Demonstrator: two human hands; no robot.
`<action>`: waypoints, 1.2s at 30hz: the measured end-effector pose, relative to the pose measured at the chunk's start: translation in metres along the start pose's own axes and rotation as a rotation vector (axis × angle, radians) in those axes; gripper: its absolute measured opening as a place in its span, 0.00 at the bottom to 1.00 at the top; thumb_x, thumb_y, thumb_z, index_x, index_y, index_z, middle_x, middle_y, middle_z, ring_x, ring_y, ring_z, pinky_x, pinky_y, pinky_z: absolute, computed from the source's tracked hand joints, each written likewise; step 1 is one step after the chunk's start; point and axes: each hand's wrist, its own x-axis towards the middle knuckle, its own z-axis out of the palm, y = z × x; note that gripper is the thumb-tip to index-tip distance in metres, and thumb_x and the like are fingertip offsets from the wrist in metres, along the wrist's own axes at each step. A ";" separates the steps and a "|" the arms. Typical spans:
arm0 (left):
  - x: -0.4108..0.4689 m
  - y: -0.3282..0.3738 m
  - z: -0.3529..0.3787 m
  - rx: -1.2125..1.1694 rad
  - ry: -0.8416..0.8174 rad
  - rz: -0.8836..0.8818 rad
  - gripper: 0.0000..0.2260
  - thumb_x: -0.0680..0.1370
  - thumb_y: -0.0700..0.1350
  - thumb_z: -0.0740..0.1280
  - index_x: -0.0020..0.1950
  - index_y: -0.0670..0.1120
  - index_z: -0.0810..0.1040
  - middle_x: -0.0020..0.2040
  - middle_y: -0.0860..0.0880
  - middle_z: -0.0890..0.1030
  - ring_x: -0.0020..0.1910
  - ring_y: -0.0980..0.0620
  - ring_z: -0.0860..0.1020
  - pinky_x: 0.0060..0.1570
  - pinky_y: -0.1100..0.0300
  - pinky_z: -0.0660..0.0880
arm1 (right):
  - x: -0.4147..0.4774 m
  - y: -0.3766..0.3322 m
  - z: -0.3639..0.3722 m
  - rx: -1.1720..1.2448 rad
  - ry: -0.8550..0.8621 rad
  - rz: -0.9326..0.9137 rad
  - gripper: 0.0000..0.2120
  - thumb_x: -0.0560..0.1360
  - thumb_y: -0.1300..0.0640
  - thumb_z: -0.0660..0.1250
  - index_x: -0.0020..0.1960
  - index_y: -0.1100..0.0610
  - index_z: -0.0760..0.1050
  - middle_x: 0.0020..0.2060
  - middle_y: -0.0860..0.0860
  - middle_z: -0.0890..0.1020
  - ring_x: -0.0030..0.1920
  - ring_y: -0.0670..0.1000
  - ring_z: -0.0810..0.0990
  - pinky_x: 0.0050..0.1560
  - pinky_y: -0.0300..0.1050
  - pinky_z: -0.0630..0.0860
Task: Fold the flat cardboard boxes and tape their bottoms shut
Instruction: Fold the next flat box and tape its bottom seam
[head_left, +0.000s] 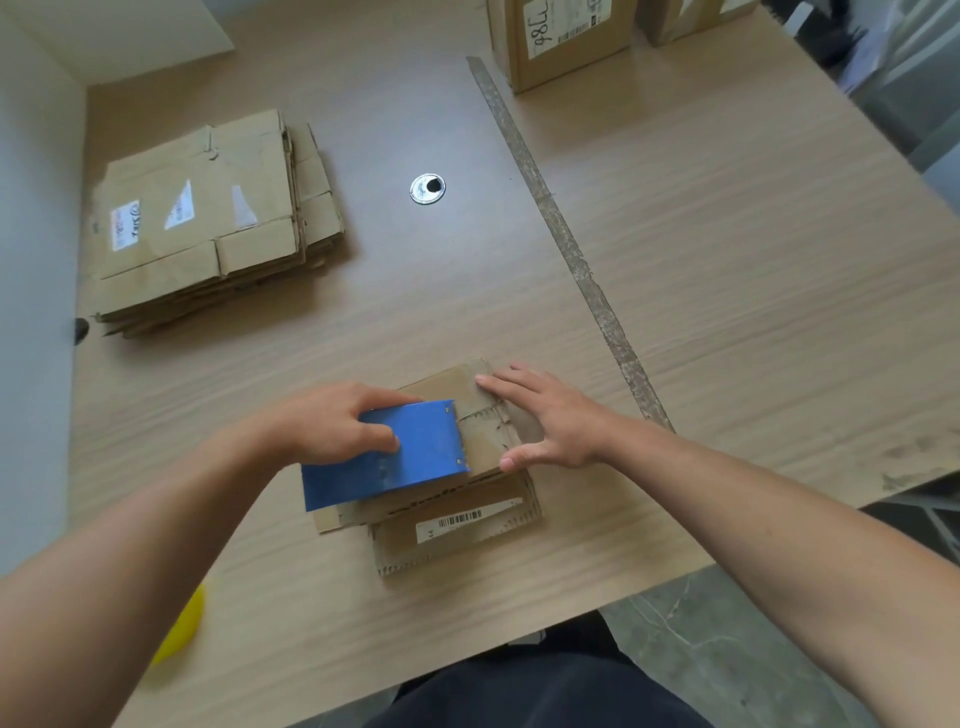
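my left grip (337, 427) curled round blue tape dispenser (415, 457) atop box (488, 441), right grip (548, 422) spread flat, pressing same box

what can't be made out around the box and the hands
Head view only.
Any tape on the box: hidden under the blue dispenser and left hand.
Flap seam: partly covered by the right hand.
Yellow object: blurred, behind the left forearm.
Far box label: cut by the top edge.
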 end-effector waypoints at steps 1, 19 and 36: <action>-0.001 0.001 0.000 -0.004 0.017 0.015 0.28 0.68 0.58 0.61 0.69 0.69 0.68 0.62 0.58 0.78 0.58 0.54 0.76 0.62 0.50 0.72 | 0.000 -0.001 0.001 0.023 0.004 0.004 0.50 0.69 0.35 0.73 0.79 0.38 0.45 0.80 0.45 0.54 0.79 0.50 0.50 0.78 0.57 0.53; -0.016 -0.018 0.006 -0.052 0.137 0.293 0.25 0.71 0.62 0.64 0.65 0.81 0.62 0.62 0.76 0.72 0.59 0.68 0.73 0.52 0.72 0.69 | -0.004 -0.052 -0.009 0.529 0.308 0.075 0.25 0.79 0.59 0.67 0.74 0.48 0.69 0.58 0.51 0.71 0.53 0.41 0.71 0.57 0.31 0.68; -0.049 -0.037 0.047 0.540 0.579 0.570 0.27 0.76 0.54 0.60 0.76 0.62 0.62 0.41 0.54 0.76 0.36 0.49 0.75 0.29 0.60 0.73 | 0.016 -0.060 -0.014 -0.012 0.282 -0.005 0.13 0.81 0.53 0.65 0.55 0.60 0.83 0.66 0.53 0.75 0.64 0.57 0.70 0.67 0.46 0.64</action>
